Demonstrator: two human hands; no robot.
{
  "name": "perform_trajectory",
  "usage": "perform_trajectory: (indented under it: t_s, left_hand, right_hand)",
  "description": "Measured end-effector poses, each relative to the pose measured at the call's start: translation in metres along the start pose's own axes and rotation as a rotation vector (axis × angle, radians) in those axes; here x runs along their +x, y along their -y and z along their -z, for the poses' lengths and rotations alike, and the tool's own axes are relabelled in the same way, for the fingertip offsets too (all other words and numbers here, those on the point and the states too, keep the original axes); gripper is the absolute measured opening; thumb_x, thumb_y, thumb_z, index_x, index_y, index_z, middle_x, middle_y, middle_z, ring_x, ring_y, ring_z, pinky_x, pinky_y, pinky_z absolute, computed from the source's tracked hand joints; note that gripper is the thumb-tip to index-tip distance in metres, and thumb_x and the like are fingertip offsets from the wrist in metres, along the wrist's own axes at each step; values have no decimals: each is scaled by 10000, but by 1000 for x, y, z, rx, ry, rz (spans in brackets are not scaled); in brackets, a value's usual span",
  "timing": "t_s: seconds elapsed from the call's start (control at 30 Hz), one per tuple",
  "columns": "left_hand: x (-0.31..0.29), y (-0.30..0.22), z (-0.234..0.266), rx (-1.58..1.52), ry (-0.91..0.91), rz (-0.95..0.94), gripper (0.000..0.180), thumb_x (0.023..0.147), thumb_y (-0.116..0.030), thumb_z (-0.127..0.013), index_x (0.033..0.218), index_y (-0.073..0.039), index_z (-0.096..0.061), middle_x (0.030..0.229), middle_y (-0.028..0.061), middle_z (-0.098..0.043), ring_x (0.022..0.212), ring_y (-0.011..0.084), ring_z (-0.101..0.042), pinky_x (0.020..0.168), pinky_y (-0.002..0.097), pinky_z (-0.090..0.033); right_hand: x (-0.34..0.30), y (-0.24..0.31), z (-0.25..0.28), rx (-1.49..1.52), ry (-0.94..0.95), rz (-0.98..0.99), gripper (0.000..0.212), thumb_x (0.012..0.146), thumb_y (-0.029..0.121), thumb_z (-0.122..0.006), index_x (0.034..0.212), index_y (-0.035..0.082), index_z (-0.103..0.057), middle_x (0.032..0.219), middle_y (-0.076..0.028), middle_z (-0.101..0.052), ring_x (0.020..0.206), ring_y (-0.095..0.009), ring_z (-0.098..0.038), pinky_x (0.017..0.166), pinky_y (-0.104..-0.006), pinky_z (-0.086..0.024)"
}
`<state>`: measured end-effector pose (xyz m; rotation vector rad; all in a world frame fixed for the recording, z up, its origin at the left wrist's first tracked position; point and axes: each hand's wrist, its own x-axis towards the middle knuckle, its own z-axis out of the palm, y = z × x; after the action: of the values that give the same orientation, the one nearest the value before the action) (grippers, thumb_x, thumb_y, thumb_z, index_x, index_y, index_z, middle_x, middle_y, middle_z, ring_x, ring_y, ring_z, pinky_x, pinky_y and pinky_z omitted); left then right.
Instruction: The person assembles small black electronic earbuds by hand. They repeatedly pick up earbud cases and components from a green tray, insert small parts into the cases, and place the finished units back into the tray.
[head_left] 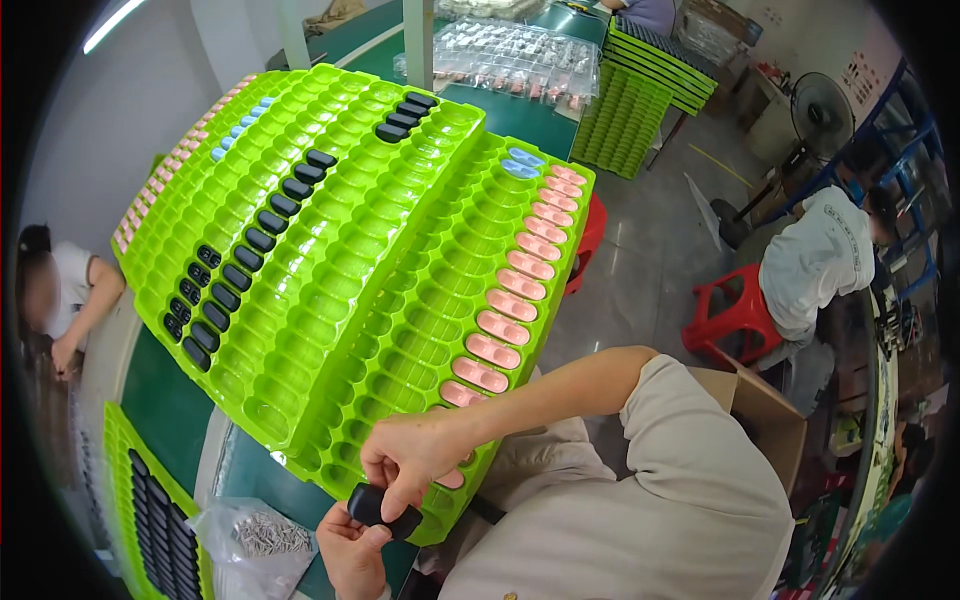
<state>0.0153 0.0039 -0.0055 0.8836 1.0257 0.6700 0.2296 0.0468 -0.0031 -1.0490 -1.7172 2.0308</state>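
Above the near corner of a green moulded tray (400,352), both my hands meet at a small black oblong casing (367,503). My left hand (348,556) grips it from below with thumb and fingers. From above, my right hand (418,458) pinches at the casing's middle, its fingertips pressed against it. Whether a smaller part sits between those fingertips is hidden. Pink oblong pieces (502,327) line the tray's right side, some covered by my right forearm. Two blue pieces (522,162) lie at its far end.
A second green tray (330,230) holds rows of black casings (260,239). A plastic bag of small metal parts (265,535) rests at lower left, beside another tray of black pieces (160,520). Co-workers sit left and right, one on a red stool (735,310). Clear trays (515,58) stand behind.
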Motion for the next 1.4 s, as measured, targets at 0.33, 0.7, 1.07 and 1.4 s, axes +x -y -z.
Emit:
perform_trajectory:
  t_s: [0.33,0.7,1.07,1.4]
  left_hand:
    - [6,10,0,-129,4,-66,327,705,-107,-658,967,50,-544,864,70,-602,733,128,-586,633,235,-486]
    - [11,1,15,-264,101,164,262,763,-114,-697,963,19,-593,870,45,-630,758,90,-599,668,210,-480]
    - [10,-2,19,-256,42,158,289,757,-117,-712,972,34,-589,861,59,-635,740,90,-601,659,202,-477]
    - [9,-1,21,-202,54,79,272,785,-66,-670,1014,49,-578,853,47,-633,759,78,-592,678,207,-476]
  right_hand:
    - [7,-15,-5,90,-19,29,421,713,308,-730,898,-32,-565,707,-88,-630,543,-130,-582,345,-238,-423]
    - [6,15,-2,257,-72,-339,278,727,152,-721,885,-12,-561,722,-92,-630,500,-133,-596,405,-210,-413]
    - [14,12,-4,225,-75,-230,273,730,139,-726,898,-4,-566,750,-69,-636,549,-80,-574,396,-203,-396]
    - [18,11,-12,287,-143,-248,243,720,107,-723,845,-2,-545,676,-68,-621,486,-105,-588,391,-183,-384]
